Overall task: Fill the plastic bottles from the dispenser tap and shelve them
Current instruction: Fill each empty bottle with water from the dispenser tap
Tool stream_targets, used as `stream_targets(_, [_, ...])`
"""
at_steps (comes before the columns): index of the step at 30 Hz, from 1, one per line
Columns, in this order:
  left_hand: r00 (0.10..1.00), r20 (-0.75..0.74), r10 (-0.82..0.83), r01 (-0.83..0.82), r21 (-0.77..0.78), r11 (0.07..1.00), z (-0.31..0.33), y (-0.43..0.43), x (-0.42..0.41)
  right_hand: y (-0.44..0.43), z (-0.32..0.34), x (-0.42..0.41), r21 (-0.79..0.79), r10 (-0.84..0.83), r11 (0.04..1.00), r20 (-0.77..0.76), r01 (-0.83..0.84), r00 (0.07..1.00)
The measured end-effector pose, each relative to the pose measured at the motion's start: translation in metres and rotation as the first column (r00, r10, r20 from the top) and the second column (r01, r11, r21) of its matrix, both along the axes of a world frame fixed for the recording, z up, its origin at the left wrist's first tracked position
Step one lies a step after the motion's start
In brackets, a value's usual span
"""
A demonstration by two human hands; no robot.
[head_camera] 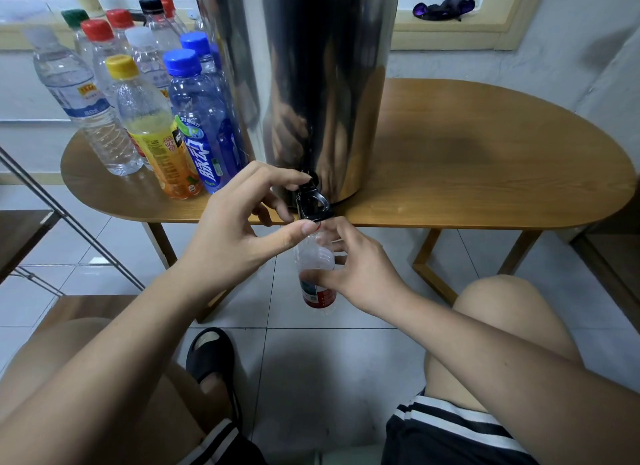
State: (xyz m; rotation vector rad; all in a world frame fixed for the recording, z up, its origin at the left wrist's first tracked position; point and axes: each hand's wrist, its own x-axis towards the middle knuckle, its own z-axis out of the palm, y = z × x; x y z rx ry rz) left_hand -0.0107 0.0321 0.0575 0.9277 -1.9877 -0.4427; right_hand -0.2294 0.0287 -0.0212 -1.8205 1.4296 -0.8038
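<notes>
The bottle (314,256) is gripped by the right hand (363,274) just under the tap (311,201), which is pinched by the left hand (235,222); its mouth should be kept centred beneath the spout and the flow opened gently.

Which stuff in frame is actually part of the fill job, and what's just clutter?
Job:
held bottle under the tap
dispenser
left hand on the tap
right hand gripping the bottle
capped bottles on the table

Clutter:
purple cloth, back right
black sandal, worn
</notes>
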Motion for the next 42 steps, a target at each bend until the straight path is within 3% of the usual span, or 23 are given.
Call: stream_targets(42, [1.0,0.002,0.001,-0.001,0.005,1.0,0.0002,0.0004,-0.0006,-0.0002,-0.0035,0.0007,0.011,0.007,1.0,-0.002,-0.007,1.0])
